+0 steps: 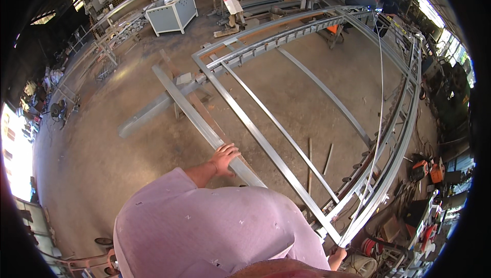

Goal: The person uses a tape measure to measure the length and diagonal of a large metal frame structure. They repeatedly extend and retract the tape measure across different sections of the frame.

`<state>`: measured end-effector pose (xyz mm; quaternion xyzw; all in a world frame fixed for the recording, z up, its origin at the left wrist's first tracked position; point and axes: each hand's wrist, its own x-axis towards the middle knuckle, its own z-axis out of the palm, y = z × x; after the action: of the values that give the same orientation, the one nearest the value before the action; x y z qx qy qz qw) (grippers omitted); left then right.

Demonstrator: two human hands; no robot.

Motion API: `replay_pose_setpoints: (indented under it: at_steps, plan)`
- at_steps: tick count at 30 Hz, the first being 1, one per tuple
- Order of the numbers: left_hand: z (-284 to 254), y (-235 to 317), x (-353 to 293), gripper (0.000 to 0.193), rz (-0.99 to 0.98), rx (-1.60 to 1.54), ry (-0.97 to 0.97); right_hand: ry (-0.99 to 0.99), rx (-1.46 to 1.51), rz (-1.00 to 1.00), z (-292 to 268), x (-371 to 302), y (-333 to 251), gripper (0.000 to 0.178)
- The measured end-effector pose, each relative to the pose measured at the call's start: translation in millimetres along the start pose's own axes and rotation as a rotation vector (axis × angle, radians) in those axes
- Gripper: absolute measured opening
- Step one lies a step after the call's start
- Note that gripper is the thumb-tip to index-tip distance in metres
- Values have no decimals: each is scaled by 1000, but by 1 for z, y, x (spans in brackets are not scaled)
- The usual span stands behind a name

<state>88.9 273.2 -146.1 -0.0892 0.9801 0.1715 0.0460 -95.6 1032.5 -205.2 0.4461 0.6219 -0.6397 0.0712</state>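
My left hand (225,159) lies across a grey metal beam (192,114), fingers stretched over its top. The beam slants from the left middle toward my body, with a rusty brown bar (207,117) close along its right side. At the near corner of a large welded metal frame (255,132), my right hand (337,257) is closed, partly hidden by my shirt. From it a thin pale strip (381,78), which looks like a measuring tape, runs along the frame's right side to the far corner. What lies inside that hand's grip is mostly hidden.
A thick steel beam (146,114) lies crosswise on the left. Farther back stands a grey box-shaped cabinet (173,14). Dark figures, seemingly people, are at the far corner beside a bright spot. Orange tools (427,170) and cables crowd the right; loose bars lie inside the frame.
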Motion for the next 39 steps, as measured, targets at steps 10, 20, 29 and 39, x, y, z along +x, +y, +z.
replay_pose_setpoints:
  at_steps: [10, 20, 29, 39]
  plan:
    - [-1, 1, 0, 103, 5, -15, 23, 86, -28, 25, 3, 4, 0, 13]
    - [2, -2, 2, 106, 1, -16, 2, 213, -139, 76, 5, 13, 2, 13]
    - [-1, 1, 8, 103, -20, -2, -41, 296, -238, -84, 2, 17, 14, 20]
    - [4, -1, 20, 106, 5, 15, -74, 456, -661, -359, -14, 34, 38, 24]
